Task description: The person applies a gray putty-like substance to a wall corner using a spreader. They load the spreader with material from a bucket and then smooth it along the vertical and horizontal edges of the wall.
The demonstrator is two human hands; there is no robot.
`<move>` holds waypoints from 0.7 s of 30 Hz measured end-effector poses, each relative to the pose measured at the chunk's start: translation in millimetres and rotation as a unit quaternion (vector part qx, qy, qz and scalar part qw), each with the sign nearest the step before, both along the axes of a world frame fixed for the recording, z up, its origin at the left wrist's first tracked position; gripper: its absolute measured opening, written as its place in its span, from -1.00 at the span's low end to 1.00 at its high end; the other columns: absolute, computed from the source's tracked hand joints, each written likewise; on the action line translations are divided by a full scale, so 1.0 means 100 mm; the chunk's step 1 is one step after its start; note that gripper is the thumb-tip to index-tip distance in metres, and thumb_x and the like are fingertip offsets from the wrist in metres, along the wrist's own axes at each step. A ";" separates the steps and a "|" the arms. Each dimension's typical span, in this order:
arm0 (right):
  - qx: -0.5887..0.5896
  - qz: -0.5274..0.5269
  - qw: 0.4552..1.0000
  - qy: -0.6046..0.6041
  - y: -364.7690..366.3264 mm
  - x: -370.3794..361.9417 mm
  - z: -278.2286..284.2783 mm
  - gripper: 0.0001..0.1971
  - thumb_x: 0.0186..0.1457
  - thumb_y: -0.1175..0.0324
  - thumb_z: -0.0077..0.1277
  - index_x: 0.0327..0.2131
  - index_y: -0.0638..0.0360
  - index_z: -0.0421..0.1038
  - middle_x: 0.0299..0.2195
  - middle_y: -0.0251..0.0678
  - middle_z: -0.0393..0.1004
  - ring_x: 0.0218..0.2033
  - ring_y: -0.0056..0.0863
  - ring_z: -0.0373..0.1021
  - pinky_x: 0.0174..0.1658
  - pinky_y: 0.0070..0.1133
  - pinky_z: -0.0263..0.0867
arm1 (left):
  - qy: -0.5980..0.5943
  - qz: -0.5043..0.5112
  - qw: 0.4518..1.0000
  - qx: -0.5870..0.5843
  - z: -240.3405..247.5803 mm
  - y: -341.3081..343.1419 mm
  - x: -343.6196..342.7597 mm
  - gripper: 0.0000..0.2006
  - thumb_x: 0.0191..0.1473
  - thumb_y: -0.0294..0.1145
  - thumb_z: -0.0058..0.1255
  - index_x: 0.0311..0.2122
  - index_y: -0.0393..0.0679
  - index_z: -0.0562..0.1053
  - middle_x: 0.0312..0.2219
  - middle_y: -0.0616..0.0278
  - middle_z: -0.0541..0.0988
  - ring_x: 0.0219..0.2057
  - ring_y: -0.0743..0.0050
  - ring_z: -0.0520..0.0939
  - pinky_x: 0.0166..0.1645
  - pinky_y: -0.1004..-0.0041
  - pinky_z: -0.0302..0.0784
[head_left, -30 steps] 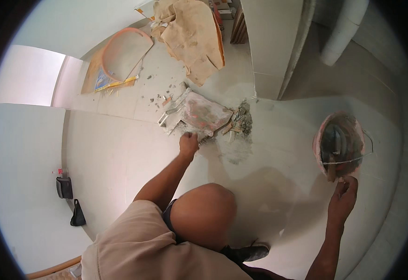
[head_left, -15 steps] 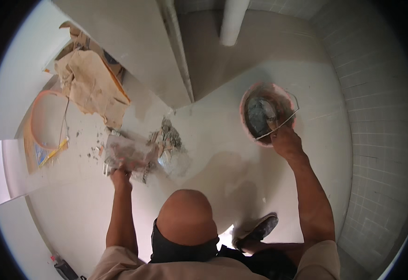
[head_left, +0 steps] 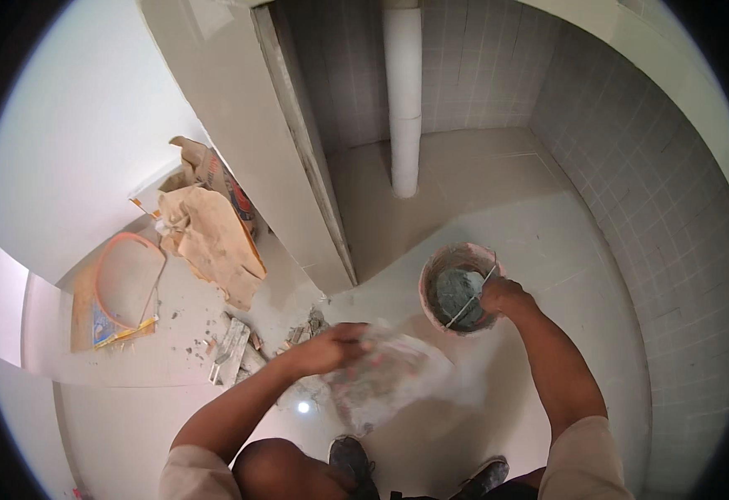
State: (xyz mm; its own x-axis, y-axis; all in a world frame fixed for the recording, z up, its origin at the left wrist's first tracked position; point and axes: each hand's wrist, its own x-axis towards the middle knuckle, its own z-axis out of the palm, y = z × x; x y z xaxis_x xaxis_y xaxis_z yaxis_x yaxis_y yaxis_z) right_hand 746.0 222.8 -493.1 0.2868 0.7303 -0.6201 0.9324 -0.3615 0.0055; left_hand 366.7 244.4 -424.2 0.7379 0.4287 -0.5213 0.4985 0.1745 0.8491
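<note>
My left grip (head_left: 327, 348) holds a flat, pinkish, grey-smeared sheet (head_left: 391, 373), blurred; from here I can't tell my right grip's (head_left: 506, 298) state.

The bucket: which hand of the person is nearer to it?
Right. The right hand is at the right rim of the bucket; the left hand is apart, to its left and lower in view.

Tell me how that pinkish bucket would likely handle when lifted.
The bucket is probably heavy for its size, since grey material sits inside. It may swing from its thin wire handle. Its crusted rim looks rough rather than slippery.
</note>
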 end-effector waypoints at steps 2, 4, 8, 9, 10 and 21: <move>0.024 0.049 0.998 -0.035 -0.16 0.03 0.01 -0.71 0.03 0.29 -0.03 -0.21 0.14 0.59 -0.12 -0.14 0.57 -0.06 -0.19 0.50 -0.05 -0.35 0.43 | 0.053 -0.115 0.991 0.049 0.20 -0.23 0.54 -0.57 0.25 -0.31 -0.12 0.18 -0.25 0.30 0.01 0.10 0.49 0.02 0.22 0.50 0.11 0.30 0.40; 0.063 0.064 0.995 -0.041 -0.16 0.00 0.15 -0.71 0.02 0.29 -0.02 -0.21 0.15 0.58 -0.12 -0.14 0.57 -0.07 -0.20 0.50 -0.05 -0.35 0.42 | -0.061 -0.227 0.955 0.182 -0.20 -0.19 0.87 -0.54 0.25 -0.32 -0.14 0.20 -0.31 0.26 0.14 -0.04 0.36 0.22 0.07 0.31 0.28 0.29 0.21; 0.115 0.060 0.991 -0.035 -0.49 0.00 0.37 -0.73 0.02 0.31 -0.02 -0.25 0.18 0.57 -0.16 -0.11 0.58 -0.08 -0.20 0.51 -0.04 -0.34 0.42 | -0.138 -0.227 0.946 0.186 -0.62 -0.37 1.26 -0.53 0.24 -0.33 -0.14 0.20 -0.33 0.24 0.14 -0.11 0.34 0.30 0.02 0.16 0.35 0.29 0.09; 0.116 0.061 0.991 -0.033 -0.53 0.05 0.39 -0.73 0.02 0.31 -0.02 -0.25 0.18 0.57 -0.16 -0.11 0.58 -0.08 -0.20 0.51 -0.04 -0.34 0.42 | -0.141 -0.251 0.920 0.266 -0.68 -0.34 1.30 -0.53 0.24 -0.34 -0.15 0.21 -0.32 0.23 0.16 -0.12 0.31 0.31 0.04 0.14 0.36 0.28 0.08; 0.158 0.074 0.984 -0.036 -0.58 0.07 0.36 -0.75 0.02 0.33 -0.02 -0.26 0.17 0.58 -0.17 -0.11 0.59 -0.09 -0.20 0.51 -0.03 -0.34 0.41 | -0.140 -0.272 0.889 0.342 -0.78 -0.31 1.27 -0.53 0.23 -0.36 -0.15 0.21 -0.31 0.23 0.17 -0.14 0.29 0.32 0.06 0.11 0.37 0.27 0.07; 0.134 0.084 0.987 -0.039 -0.58 0.04 0.37 -0.78 0.01 0.39 0.00 -0.28 0.17 0.59 -0.16 -0.10 0.57 -0.10 -0.25 0.52 -0.04 -0.37 0.41 | -0.014 -0.114 0.993 0.029 -0.58 -0.13 1.20 -0.64 0.25 -0.34 -0.13 0.13 -0.12 0.39 0.18 0.19 0.30 0.15 0.24 0.37 0.12 0.36 0.48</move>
State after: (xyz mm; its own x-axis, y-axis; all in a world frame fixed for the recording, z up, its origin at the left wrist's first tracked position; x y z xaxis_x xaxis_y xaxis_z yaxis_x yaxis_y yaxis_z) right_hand 750.4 164.5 -456.0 0.1869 0.9064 -0.3789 0.9797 -0.2003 0.0040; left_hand 486.4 231.8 -482.1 0.8325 0.2785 -0.4789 0.4960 0.0104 0.8683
